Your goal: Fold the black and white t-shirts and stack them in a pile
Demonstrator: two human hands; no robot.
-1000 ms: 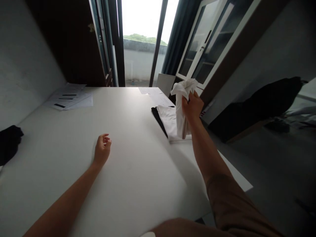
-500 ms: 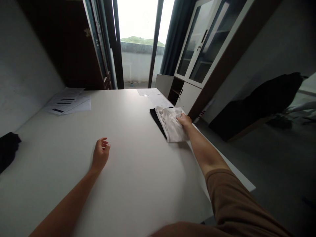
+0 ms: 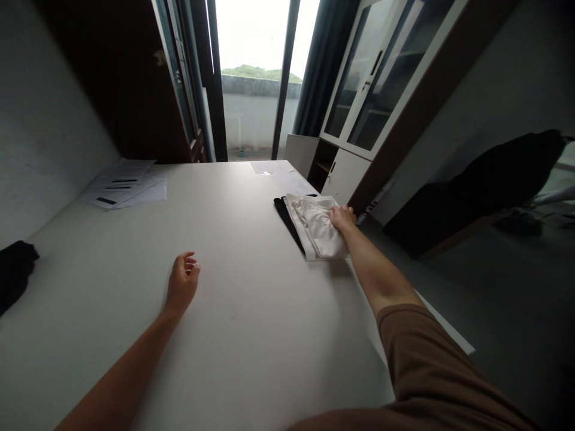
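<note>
My left hand (image 3: 183, 276) rests on the white table (image 3: 233, 335) with nothing in it, its fingers loosely bent and apart. My right hand (image 3: 343, 216) reaches far forward to a folded white garment (image 3: 317, 227) near the table's right edge. Its fingers curl over the garment's right side; their tips are partly hidden. Creases run across the cloth beside the hand. Beneath the white garment lies a folded black cloth (image 3: 288, 221), showing along the left and back.
Printed papers (image 3: 130, 185) lie at the table's far left, and more sheets (image 3: 274, 170) at the far end. A dark cloth (image 3: 17, 272) sits at the left edge. Beyond the right edge stands a glass-door cabinet (image 3: 354, 120), with a dark covered object (image 3: 476, 185) further right.
My right hand has slid a little to the right across the white garment, to its right side. The cloth's creases have shifted. My left hand has hardly moved.
</note>
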